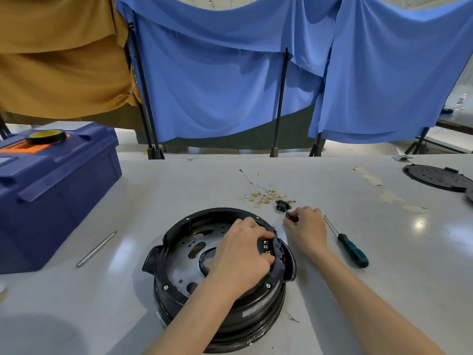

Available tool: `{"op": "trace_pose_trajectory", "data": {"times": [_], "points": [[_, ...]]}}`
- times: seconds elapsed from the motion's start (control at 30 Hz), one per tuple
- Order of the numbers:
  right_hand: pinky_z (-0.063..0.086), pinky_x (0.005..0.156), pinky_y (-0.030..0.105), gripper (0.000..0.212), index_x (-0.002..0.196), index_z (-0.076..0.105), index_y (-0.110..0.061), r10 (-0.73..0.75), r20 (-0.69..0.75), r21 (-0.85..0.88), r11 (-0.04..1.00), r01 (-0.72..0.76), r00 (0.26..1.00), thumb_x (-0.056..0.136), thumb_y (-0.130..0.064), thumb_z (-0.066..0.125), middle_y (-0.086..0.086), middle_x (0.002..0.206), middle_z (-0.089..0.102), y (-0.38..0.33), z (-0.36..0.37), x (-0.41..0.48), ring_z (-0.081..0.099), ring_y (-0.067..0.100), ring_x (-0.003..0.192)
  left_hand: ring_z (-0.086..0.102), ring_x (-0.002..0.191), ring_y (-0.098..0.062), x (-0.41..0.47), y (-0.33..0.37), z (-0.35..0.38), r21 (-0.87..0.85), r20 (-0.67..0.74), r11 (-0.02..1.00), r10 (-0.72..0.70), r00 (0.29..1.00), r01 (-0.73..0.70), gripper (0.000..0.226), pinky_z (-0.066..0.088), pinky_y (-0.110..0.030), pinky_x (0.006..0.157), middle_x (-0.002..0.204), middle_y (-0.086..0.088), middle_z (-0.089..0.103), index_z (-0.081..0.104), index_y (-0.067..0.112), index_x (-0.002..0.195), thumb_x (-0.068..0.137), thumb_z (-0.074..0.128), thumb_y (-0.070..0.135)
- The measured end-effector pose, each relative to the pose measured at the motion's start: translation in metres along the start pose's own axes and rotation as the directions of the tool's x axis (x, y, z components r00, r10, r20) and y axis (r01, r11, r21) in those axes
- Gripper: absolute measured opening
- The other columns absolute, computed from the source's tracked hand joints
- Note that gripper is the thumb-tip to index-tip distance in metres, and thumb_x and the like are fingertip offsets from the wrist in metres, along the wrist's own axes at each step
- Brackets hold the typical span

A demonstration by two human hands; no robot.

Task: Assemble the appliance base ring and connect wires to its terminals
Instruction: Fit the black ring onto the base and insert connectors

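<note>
At the middle of the table [384, 290], the black appliance [225, 311] sits upside down with the plastic ring [179, 224] seated on its perforated metal underside. The left hand [243, 254] curls over the ring's right edge beside the brass terminals [266, 248], gripping it there. The right hand [308, 230], just beside the ring, pinches a small red-and-black piece [292, 216]; what it is cannot be told. The step looks like the start of wiring: the ring seems screwed down, while the thin wires [263, 196] with gold crimp ends lie loose in a tangle behind, near a black socket [281, 206]. Next, one wire must be picked out and its crimp pushed squarely onto a flat tab. A green-handled screwdriver [352, 248] lies to the right.
</note>
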State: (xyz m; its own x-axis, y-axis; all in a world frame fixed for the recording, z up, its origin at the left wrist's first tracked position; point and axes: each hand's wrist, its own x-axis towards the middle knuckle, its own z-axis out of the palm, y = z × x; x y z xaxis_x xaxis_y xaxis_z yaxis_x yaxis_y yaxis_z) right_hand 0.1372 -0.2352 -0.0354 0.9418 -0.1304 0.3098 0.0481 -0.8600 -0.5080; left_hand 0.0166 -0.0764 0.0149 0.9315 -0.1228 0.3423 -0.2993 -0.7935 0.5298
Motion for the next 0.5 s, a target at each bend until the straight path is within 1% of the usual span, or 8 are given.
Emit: {"op": "trace_pose_trajectory", "data": {"times": [0.07,0.13,0.2,0.27,0.3,0.4,0.43,0.5], "points": [[0.040,0.071,0.034,0.015,0.089,0.065,-0.007,0.010,-0.021,0.018,1.000,-0.010,1.000,0.086,-0.022,0.066,0.007,0.095,0.063,0.000,-0.002,-0.002,0.048,0.027,0.100,0.042,0.106,-0.006,0.000,0.000,0.000,0.003,0.008,1.000,-0.005,1.000,0.005,0.039,0.036,-0.021,0.087,0.106,0.013,0.052,0.065,0.030,0.117,0.079,0.068,0.023],[0.036,0.067,0.033,0.013,0.087,0.061,-0.004,0.002,-0.003,0.001,1.000,-0.002,1.000,0.086,-0.016,0.063,0.009,0.091,0.061,0.000,-0.007,-0.003,0.049,0.028,0.099,0.042,0.107,-0.007,0.001,0.001,-0.001,0.007,0.010,1.000,-0.008,1.000,0.008,0.039,0.036,-0.021,0.088,0.108,0.013,0.053,0.065,0.029,0.117,0.079,0.068,0.022],[0.038,0.071,0.035,0.015,0.099,0.061,-0.002,-0.049,0.021,-0.066,0.997,0.050,0.999,0.088,-0.010,0.056,0.013,0.096,0.062,-0.001,-0.011,-0.006,0.050,0.031,0.102,0.043,0.107,-0.007,0.001,0.001,-0.001,0.005,0.013,1.000,-0.016,1.000,0.015,0.039,0.036,-0.021,0.088,0.109,0.012,0.054,0.065,0.028,0.118,0.080,0.068,0.021],[0.037,0.076,0.035,0.031,0.118,0.058,-0.003,-0.108,0.050,-0.149,0.982,0.114,0.993,0.089,-0.005,0.049,0.015,0.103,0.062,0.000,-0.014,-0.011,0.049,0.032,0.104,0.043,0.108,-0.008,0.000,0.002,-0.001,-0.003,0.017,1.000,-0.028,0.999,0.028,0.040,0.036,-0.022,0.088,0.111,0.012,0.054,0.065,0.029,0.119,0.080,0.068,0.021],[0.035,0.075,0.034,0.035,0.123,0.056,-0.003,-0.137,0.063,-0.196,0.970,0.147,0.989,0.089,-0.003,0.047,0.015,0.103,0.062,0.000,-0.014,-0.013,0.049,0.031,0.103,0.042,0.107,-0.007,0.000,0.002,-0.001,-0.014,0.018,0.999,-0.035,0.999,0.035,0.040,0.035,-0.022,0.087,0.111,0.012,0.055,0.065,0.029,0.119,0.080,0.068,0.021],[0.037,0.075,0.033,0.035,0.121,0.058,-0.003,-0.171,0.104,-0.284,0.939,0.194,0.980,0.089,-0.002,0.044,0.014,0.105,0.061,0.001,-0.019,-0.021,0.050,0.030,0.102,0.039,0.101,-0.003,-0.002,0.002,-0.002,-0.055,0.018,0.997,-0.058,0.998,0.059,0.040,0.031,-0.020,0.084,0.109,0.013,0.055,0.065,0.030,0.118,0.079,0.070,0.022],[0.039,0.077,0.034,0.034,0.120,0.059,-0.003,-0.160,0.111,-0.257,0.949,0.184,0.981,0.090,-0.001,0.044,0.014,0.107,0.061,0.001,-0.022,-0.024,0.051,0.029,0.103,0.038,0.100,-0.003,-0.002,0.002,-0.003,-0.059,0.018,0.996,-0.060,0.998,0.061,0.039,0.030,-0.020,0.084,0.108,0.013,0.055,0.065,0.031,0.117,0.079,0.070,0.022],[0.042,0.080,0.032,0.033,0.119,0.063,-0.006,-0.105,0.089,-0.065,0.992,0.111,0.990,0.091,0.001,0.046,0.012,0.109,0.065,0.002,-0.032,-0.029,0.056,0.028,0.104,0.041,0.104,-0.005,-0.002,0.002,-0.005,-0.058,0.029,0.996,-0.062,0.998,0.064,0.040,0.031,-0.020,0.086,0.107,0.013,0.055,0.065,0.031,0.118,0.080,0.071,0.023]]}}
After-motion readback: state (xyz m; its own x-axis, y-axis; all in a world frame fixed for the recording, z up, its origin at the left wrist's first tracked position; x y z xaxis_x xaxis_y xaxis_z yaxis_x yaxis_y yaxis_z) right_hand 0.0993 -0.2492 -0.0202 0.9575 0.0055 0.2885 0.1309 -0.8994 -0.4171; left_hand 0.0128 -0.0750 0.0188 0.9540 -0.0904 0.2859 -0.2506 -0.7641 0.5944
